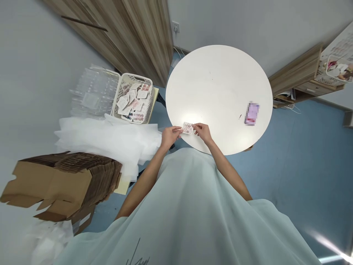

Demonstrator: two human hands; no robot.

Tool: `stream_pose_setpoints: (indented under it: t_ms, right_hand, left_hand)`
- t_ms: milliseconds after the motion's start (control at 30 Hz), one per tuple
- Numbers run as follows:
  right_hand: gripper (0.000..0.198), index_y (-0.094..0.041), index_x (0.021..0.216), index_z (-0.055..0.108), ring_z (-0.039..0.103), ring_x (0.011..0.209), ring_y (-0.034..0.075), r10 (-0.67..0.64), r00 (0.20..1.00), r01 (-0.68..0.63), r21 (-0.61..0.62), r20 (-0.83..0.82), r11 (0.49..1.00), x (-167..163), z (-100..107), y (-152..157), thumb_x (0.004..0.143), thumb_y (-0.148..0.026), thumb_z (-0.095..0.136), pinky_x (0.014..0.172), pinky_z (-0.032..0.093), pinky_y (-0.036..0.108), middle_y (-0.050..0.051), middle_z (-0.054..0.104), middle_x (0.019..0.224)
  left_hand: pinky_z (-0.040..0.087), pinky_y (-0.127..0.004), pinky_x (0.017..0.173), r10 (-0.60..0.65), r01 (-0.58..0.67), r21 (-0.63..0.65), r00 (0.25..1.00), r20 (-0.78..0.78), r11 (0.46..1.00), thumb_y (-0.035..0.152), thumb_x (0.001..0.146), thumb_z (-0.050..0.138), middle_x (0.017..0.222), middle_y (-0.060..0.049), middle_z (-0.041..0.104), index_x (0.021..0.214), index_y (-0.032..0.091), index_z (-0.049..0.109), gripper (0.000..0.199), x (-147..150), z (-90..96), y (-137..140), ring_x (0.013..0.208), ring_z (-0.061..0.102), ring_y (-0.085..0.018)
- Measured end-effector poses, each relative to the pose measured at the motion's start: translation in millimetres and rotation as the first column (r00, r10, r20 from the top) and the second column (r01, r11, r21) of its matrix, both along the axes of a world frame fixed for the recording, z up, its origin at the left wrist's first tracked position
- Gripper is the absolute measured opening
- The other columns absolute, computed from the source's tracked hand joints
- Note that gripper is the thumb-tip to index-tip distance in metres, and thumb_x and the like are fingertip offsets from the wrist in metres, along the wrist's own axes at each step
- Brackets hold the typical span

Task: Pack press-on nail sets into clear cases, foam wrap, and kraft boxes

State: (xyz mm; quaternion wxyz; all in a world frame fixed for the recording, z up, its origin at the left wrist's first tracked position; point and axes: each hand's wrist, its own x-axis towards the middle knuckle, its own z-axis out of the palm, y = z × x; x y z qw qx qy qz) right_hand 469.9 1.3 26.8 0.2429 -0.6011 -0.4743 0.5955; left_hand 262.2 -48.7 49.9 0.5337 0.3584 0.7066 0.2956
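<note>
Over the near edge of the round white table [217, 88], both hands hold a small clear flat pack [188, 128] with rows of reddish-brown pieces in it, too small to name. Its left side is pinched between the thumb and fingers of my left hand [170, 136]. At the right side, the fingertips of my right hand [202, 131] close on the pack's edge. A blurred-out purple item [252, 113] lies farther right on the table, and a small dark thin bit [240, 117] is beside it.
To my left, a white basket [151, 96] holds several similar packs and white cards. Clear plastic trays [92, 92] are stacked beside it, with white foam sheets [107, 138] and folded cardboard boxes [63, 180] nearer me. A wooden cabinet [132, 33] stands behind; shelves [300, 71] are at right.
</note>
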Motion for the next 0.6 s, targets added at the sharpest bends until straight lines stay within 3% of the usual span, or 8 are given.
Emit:
stream_pose_setpoints:
  t_ms: [133,267,467,600]
  right_hand:
    - [0.021,-0.019,0.095,0.075,0.067,0.062,0.011,0.017,0.980,-0.008,-0.044,0.200,0.999,-29,-28,1,0.099,-0.038,0.067,0.065,0.054,0.024,0.003,0.079,0.095]
    - [0.020,-0.019,0.112,0.074,0.073,0.067,0.014,-0.025,0.915,0.049,-0.049,0.403,0.998,-41,-27,-3,0.101,-0.032,0.065,0.083,0.058,0.030,0.006,0.080,0.112]
    - [0.030,-0.019,0.116,0.074,0.076,0.071,0.017,-0.055,0.917,0.045,0.036,0.396,0.998,-67,8,-9,0.099,-0.041,0.063,0.082,0.059,0.032,0.007,0.079,0.110]
    - [0.036,-0.019,0.114,0.076,0.075,0.072,0.019,-0.043,0.932,-0.004,0.130,0.360,0.992,-104,37,-6,0.095,-0.048,0.064,0.077,0.059,0.033,0.006,0.079,0.104]
  left_hand:
    - [0.060,-0.029,0.063,-0.130,0.120,-0.119,0.988,-0.078,0.986,0.041,0.088,0.083,0.099,-0.010,0.084,0.111,0.015,0.082,0.035,-24,-29.4,12,0.069,0.075,-0.019]
    - [0.063,-0.030,0.069,-0.311,0.290,-0.172,0.944,-0.110,0.941,0.030,0.093,0.077,0.112,-0.009,0.084,0.123,0.017,0.079,0.033,-46,-38.7,17,0.067,0.075,-0.017]
    - [0.064,-0.035,0.084,-0.293,0.286,-0.061,0.941,-0.169,0.956,0.029,0.100,0.068,0.122,-0.006,0.083,0.127,0.021,0.079,0.030,-99,-14.5,12,0.076,0.079,-0.020]
    - [0.059,-0.039,0.102,-0.189,0.227,0.105,0.939,-0.289,0.968,0.033,0.100,0.069,0.126,-0.006,0.082,0.126,0.025,0.079,0.029,-153,9.5,9,0.100,0.080,-0.026]
